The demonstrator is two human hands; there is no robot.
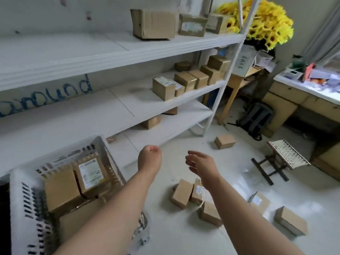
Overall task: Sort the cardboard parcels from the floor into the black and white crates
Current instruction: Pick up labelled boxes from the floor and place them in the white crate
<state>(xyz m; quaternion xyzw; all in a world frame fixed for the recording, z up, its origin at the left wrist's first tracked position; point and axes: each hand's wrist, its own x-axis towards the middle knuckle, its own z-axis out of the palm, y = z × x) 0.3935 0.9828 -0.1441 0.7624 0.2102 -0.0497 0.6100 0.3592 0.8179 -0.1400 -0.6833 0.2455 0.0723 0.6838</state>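
Note:
A white slatted crate [20, 199] stands at lower left and holds several cardboard parcels [62, 188]. A sliver of a black crate [4, 214] shows at the left edge. Several cardboard parcels lie on the white floor: one [181, 193] below my right hand, one [291, 220] at lower right, one [224, 141] farther off near the shelf leg. My left hand [149, 159] hovers right of the white crate, fingers curled in, holding nothing. My right hand [201, 163] is beside it, fingers spread and empty, above the floor parcels.
A white shelf unit [128, 52] runs along the left wall with more cardboard boxes on its levels. A small folding stool [283, 159] stands at right, a grey backpack [257, 118] behind it. Wooden desks and yellow artificial flowers [265, 24] fill the back right.

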